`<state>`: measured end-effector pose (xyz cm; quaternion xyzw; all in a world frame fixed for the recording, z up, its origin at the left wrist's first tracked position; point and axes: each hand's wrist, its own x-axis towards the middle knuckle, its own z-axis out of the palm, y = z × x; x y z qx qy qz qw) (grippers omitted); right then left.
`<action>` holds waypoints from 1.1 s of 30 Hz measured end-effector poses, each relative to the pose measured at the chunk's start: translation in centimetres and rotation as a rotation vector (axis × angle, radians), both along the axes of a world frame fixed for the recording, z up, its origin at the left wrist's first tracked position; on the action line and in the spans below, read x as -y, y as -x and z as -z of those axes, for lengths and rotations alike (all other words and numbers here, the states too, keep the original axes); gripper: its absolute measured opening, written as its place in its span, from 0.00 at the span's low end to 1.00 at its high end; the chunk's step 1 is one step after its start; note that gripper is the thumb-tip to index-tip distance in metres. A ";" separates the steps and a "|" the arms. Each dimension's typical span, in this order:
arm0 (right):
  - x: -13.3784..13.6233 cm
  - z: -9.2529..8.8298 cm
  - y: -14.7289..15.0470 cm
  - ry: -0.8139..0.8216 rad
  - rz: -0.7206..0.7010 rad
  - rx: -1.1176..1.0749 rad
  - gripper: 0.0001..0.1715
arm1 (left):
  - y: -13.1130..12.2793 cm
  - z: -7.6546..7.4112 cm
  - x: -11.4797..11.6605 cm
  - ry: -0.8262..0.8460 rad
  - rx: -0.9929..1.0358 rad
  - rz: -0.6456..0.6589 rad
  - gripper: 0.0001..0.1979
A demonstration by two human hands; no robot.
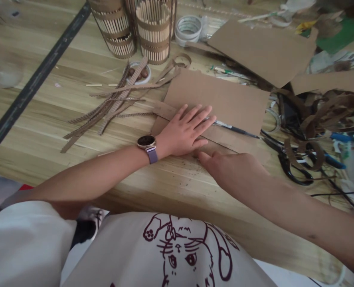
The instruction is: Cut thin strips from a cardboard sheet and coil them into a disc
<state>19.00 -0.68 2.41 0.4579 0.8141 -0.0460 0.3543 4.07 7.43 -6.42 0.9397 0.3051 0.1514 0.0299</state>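
Note:
My left hand [185, 129] lies flat, fingers stretched out, on the near left part of a brown cardboard sheet [224, 99] on the wooden table; a watch with a purple strap is on that wrist. My right hand [224, 165] rests at the sheet's near edge, its fingers pointing left toward the left hand; most fingers are hidden under the hand. A dark pen [235, 129] lies on the cardboard just past the left fingertips.
A pile of thin cardboard strips [111, 105] lies left of the sheet. Two slatted cardboard cylinders [137, 28] and tape rolls [188, 28] stand at the back. More cardboard sheets [263, 50], black scissors [290, 165] and curled offcuts [329, 115] crowd the right.

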 end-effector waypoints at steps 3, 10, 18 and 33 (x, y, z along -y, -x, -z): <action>0.0 0.1 -0.3 0.012 -0.004 -0.010 0.31 | 0.1 0.1 -0.1 -0.002 0.015 0.007 0.32; -0.2 0.0 -0.8 0.020 0.017 -0.019 0.32 | 0.0 0.4 -0.2 -0.012 0.009 0.006 0.32; -0.6 -0.1 -1.1 0.073 0.049 0.014 0.29 | 0.1 0.6 -0.4 -0.051 -0.006 0.013 0.33; -0.7 -0.9 -2.2 0.097 0.002 -0.014 0.25 | 0.2 0.0 -0.1 -0.006 -0.044 0.009 0.32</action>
